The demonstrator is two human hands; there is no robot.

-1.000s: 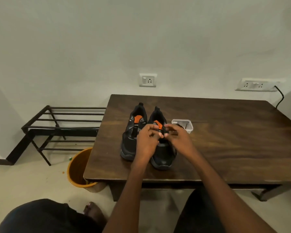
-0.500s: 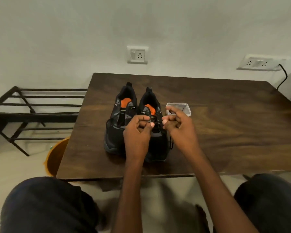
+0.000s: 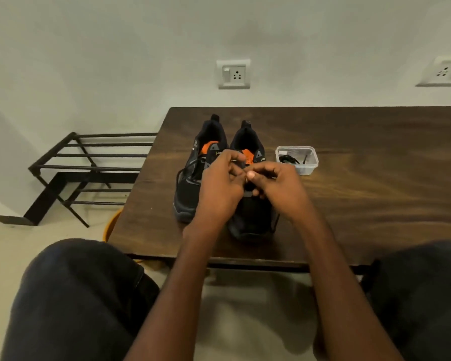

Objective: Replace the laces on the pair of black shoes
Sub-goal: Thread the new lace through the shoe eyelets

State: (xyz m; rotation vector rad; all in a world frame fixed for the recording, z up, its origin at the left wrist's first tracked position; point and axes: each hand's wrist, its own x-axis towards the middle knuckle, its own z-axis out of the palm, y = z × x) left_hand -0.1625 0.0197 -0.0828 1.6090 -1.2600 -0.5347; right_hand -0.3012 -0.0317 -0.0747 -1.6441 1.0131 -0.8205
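While I watch through the head camera, the dark brown wooden table (image 3: pixel 362 178) fills the middle of the view and serves as my landmark. Left of the table stands a black metal bar rack (image 3: pixel 89 168), and an orange round bucket (image 3: pixel 111 225) peeks out at the table's near left corner. On the table, near its left end, sit the pair of black shoes with orange tongues, toes toward me: the left black shoe (image 3: pixel 190 183) with a loose black lace (image 3: pixel 181 171) looping off its side, and the right black shoe (image 3: pixel 253 212) just beside it. Above the right shoe my left hand (image 3: pixel 220 188) and right hand (image 3: pixel 279 188) meet, fingers curled, thumbs and forefingers pinched close together over the eyelets; what they pinch I cannot tell. Just right of the shoes on the table rests a small clear plastic tub (image 3: pixel 297 160) holding black laces.
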